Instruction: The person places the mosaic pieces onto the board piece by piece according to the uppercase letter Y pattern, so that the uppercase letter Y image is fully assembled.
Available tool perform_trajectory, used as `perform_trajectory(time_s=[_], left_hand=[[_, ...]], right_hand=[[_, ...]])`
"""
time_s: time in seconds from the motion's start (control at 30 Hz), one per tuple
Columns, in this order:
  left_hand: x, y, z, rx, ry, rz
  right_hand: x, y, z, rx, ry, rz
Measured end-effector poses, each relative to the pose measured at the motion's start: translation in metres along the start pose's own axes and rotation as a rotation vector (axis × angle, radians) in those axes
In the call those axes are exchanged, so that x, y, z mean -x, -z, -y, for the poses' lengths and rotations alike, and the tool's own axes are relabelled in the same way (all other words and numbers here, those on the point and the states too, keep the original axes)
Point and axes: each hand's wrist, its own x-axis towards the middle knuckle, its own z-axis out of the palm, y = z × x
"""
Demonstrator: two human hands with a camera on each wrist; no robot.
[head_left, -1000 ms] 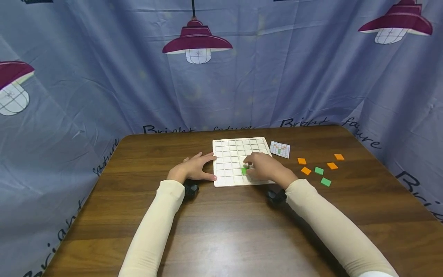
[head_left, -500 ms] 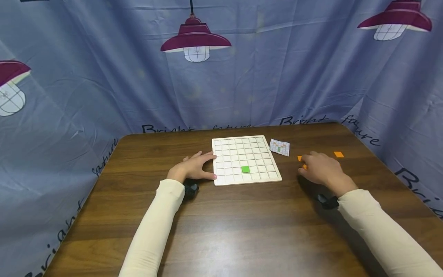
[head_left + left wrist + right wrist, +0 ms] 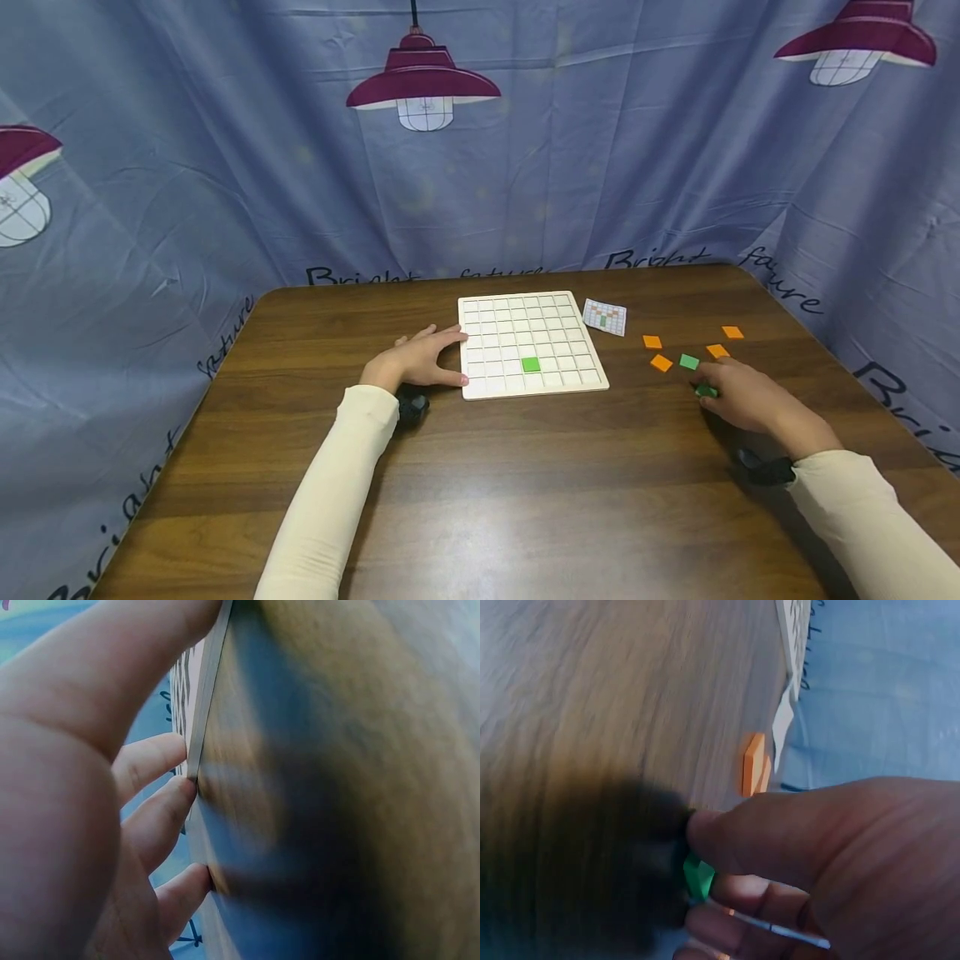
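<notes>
In the head view, a pale square grid board (image 3: 495, 333) lies on the table, one bright green tile (image 3: 531, 364) sitting in a cell near its front. My left hand (image 3: 411, 362) rests at the board's left edge, thumb and fingers spread. The left wrist view shows these fingertips (image 3: 187, 787) right at the edge. Off to the right, my right hand (image 3: 746, 398) pinches a green square tile (image 3: 705, 390) low over the table. Seen from the right wrist, that tile (image 3: 698, 877) is between the thumb and curled fingers, partly hidden by them.
Around the right hand lie another green tile (image 3: 689, 362) and several orange tiles (image 3: 662, 363). A small printed pattern card (image 3: 604, 317) is beside the board's far right corner. A blue curtain (image 3: 480, 183) hangs behind the wooden table (image 3: 465, 500).
My right hand has left the green tile in the board and moved right, over the loose tiles, to a green tile. My left hand has stayed at the board's edge.
</notes>
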Motion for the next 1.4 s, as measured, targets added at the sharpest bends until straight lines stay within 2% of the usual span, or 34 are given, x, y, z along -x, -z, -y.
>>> perform_trajectory(time_s=[0.27, 0.47, 0.6, 0.7, 0.8, 0.93, 1.03, 1.1, 1.23, 1.4], left_hand=[[0.003, 0.001, 0.003, -0.002, 0.011, 0.002], [0.003, 0.002, 0.004, 0.005, 0.026, -0.004], [0.002, 0.002, 0.004, 0.007, 0.025, 0.001], [0.002, 0.001, 0.004, 0.006, 0.025, 0.01], [0.001, 0.001, 0.003, 0.005, 0.021, 0.012], [0.0, 0.001, 0.001, 0.008, 0.023, 0.01], [0.0, 0.002, 0.0, 0.009, 0.025, 0.007], [-0.001, 0.002, 0.0, 0.006, 0.02, 0.005], [-0.002, 0.001, 0.001, -0.001, 0.014, 0.009], [-0.002, 0.001, 0.003, 0.002, 0.018, 0.005]], right_hand=[[-0.001, -0.001, -0.009, -0.039, 0.067, -0.052], [-0.019, 0.007, -0.001, -0.021, 0.029, -0.089], [-0.041, 0.013, 0.019, -0.043, 0.026, -0.112], [-0.06, 0.014, 0.04, -0.052, 0.057, -0.116], [-0.081, 0.01, 0.06, -0.043, 0.126, -0.126], [-0.112, -0.001, 0.083, -0.046, 0.271, -0.129], [-0.135, -0.01, 0.101, -0.061, 0.354, -0.11], [-0.147, -0.015, 0.113, -0.079, 0.38, -0.084], [-0.163, -0.024, 0.133, -0.118, 0.401, -0.028], [-0.171, -0.031, 0.144, -0.15, 0.381, 0.052]])
